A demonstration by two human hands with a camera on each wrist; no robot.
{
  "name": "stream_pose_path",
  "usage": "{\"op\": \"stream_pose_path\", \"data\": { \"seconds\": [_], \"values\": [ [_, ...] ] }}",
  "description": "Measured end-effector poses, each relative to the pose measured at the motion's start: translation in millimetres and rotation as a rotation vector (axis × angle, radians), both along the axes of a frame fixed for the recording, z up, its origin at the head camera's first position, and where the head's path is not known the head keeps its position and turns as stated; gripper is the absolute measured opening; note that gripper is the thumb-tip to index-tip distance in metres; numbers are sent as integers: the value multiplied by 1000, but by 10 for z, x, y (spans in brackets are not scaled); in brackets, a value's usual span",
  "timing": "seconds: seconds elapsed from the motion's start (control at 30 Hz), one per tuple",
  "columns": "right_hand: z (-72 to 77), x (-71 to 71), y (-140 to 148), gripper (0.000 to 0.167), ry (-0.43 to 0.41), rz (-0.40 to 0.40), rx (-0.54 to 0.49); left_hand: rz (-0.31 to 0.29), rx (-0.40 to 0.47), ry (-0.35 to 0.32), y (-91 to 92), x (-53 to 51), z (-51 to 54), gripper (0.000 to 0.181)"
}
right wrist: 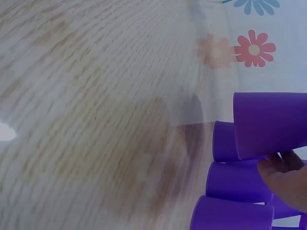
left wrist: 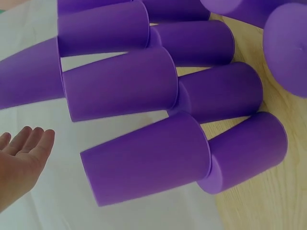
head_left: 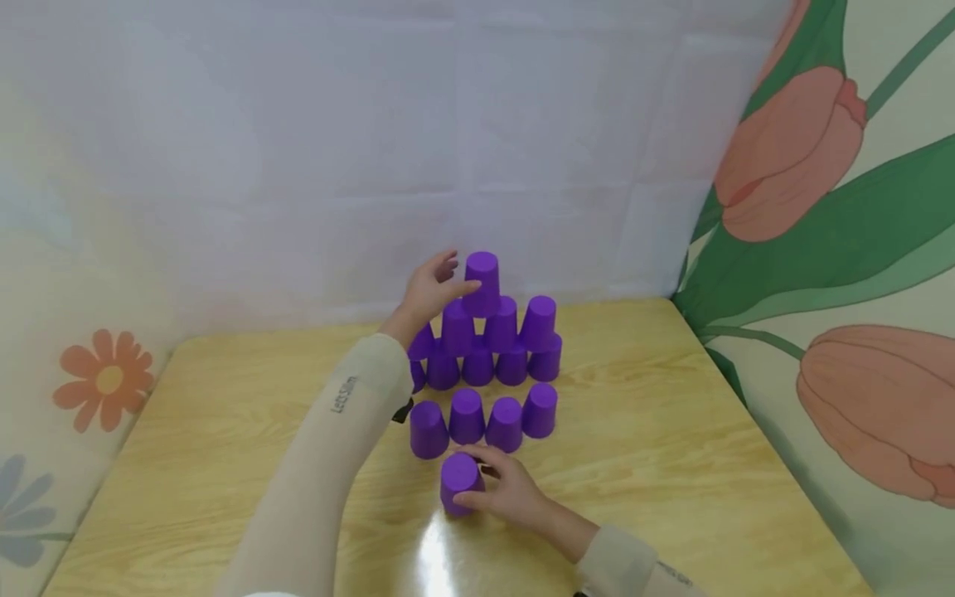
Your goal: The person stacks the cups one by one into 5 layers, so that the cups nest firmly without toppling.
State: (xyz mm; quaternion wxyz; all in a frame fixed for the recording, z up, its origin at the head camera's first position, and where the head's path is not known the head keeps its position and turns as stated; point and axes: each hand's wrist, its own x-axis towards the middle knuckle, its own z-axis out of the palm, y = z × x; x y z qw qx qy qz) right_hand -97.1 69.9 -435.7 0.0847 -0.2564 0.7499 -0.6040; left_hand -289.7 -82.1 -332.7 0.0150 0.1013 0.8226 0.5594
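Gripping hand: the right hand point(head_left: 515, 493) curled its thumb and fingers round an upturned, tapered purple cup point(head_left: 457, 481) of smooth, plastic-looking material, nearest the person; holding the sides presumably left its flat base and wide rim clear. Whether that rim met the yellowish wood-grain table point(head_left: 634, 414) could not be told.
Loose hand: the left hand point(head_left: 431, 294), fingers extended and thumb apart, was beside the purple top cup point(head_left: 487, 275), curled round nothing; whether its thumb touched could not be told. Keeping wide probably spared that cup a knock.
Stacked cups point(head_left: 458, 330): the top one bridged the two middle cups of a purple four-cup tier point(head_left: 500, 327), which sat on a purple bottom row point(head_left: 477, 367); straddling neighbouring bases likely shared the weight.
Front row: four upturned purple cups point(head_left: 467, 419) stood between the held cup and the stacked cups, blocking a straight path across.
Sleeve: the cream fabric left sleeve point(head_left: 321, 439) hid part of the stacked cups' left end from the head view.
Surroundings: a creased white cloth point(head_left: 298, 166) behind, painted pink tulips point(head_left: 791, 157) to the right.
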Motion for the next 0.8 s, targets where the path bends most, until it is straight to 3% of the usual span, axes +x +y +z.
{"op": "stream_pose_path", "data": {
  "seconds": [0.3, 0.53, 0.8],
  "values": [
    [125, -67, 151, 48, 87, 8, -22, 25, 17, 28, -154, 39, -33, 72],
    [216, -165, 281, 48, 162, 31, 23, 27, 51, 26, -249, 103, -67, 72],
    [142, -334, 439, 49, 246, 29, -3, 15, 136, 15, -340, 212, -69, 72]
  ]
}}
